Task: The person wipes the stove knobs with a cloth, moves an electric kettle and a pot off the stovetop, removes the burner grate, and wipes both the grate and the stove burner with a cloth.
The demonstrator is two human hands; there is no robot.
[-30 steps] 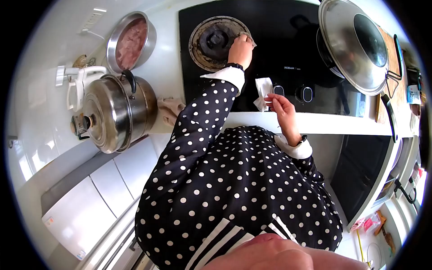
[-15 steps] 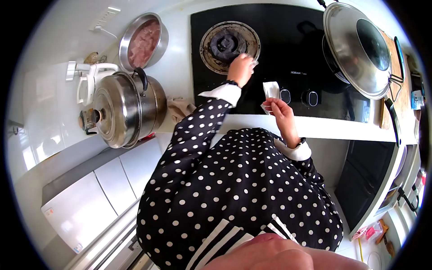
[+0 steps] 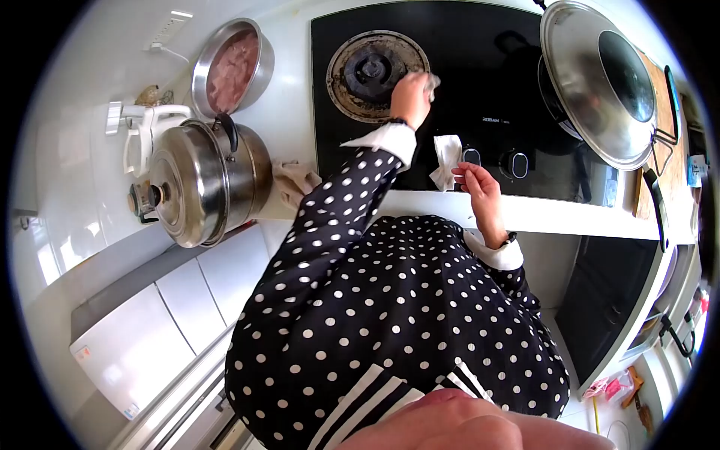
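My left hand (image 3: 411,99) is closed on a crumpled whitish tissue (image 3: 433,85), at the right edge of the left gas burner (image 3: 373,69). Part of the tissue is hidden by the fingers. A second white tissue (image 3: 447,159) lies at the front of the black glass cooktop (image 3: 480,60), left of the knobs (image 3: 514,164). My right hand (image 3: 481,196) is at its right edge, fingers loosely apart, fingertips at or touching the tissue.
A lidded wok (image 3: 592,82) covers the right burner, its handle jutting past the counter's front. At left stand a lidded steel pot (image 3: 199,180), a steel bowl (image 3: 259,82) of raw meat and a beige cloth (image 3: 294,180). A wooden board (image 3: 654,176) lies far right.
My left hand has moved right with its tissue, along the burner's rim. My right hand has drawn slightly right and its fingers have come off the white tissue, which now lies more spread out.
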